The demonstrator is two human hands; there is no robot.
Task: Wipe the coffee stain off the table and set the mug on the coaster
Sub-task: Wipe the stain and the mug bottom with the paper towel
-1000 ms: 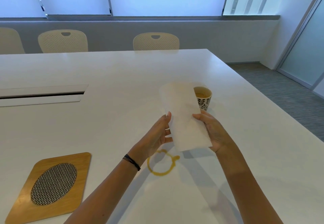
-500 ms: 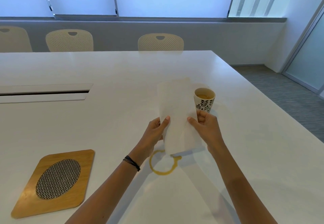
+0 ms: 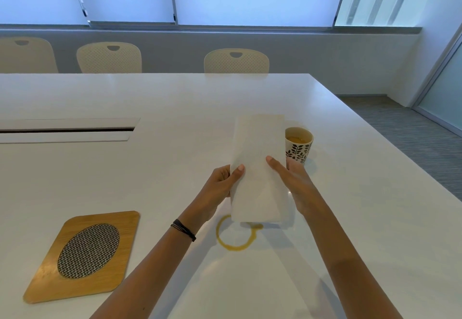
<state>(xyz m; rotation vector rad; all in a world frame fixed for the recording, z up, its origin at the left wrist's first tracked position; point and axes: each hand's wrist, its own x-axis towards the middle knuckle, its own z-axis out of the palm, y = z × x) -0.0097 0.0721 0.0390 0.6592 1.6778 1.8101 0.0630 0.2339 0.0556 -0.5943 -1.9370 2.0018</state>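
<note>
A long white paper towel (image 3: pixel 257 168) hangs upright above the white table (image 3: pixel 175 99), pinched on its left edge by my left hand (image 3: pixel 220 183) and on its right edge by my right hand (image 3: pixel 295 183). Just below its lower end lies a brown ring-shaped coffee stain (image 3: pixel 236 236); the towel covers the ring's top. The mug (image 3: pixel 298 145), white with a dark leaf pattern and coffee inside, stands on the table behind my right hand. A wooden coaster (image 3: pixel 85 253) with a woven oval inset lies at the near left.
A cable slot with a lid (image 3: pixel 67 130) runs across the table at the left. Three cream chairs (image 3: pixel 236 61) stand along the far edge under the windows. The table's right edge drops to grey carpet (image 3: pixel 412 138).
Both hands have turned the towel more upright and narrower, holding it a little nearer over the stain. The mug and coaster have not moved.
</note>
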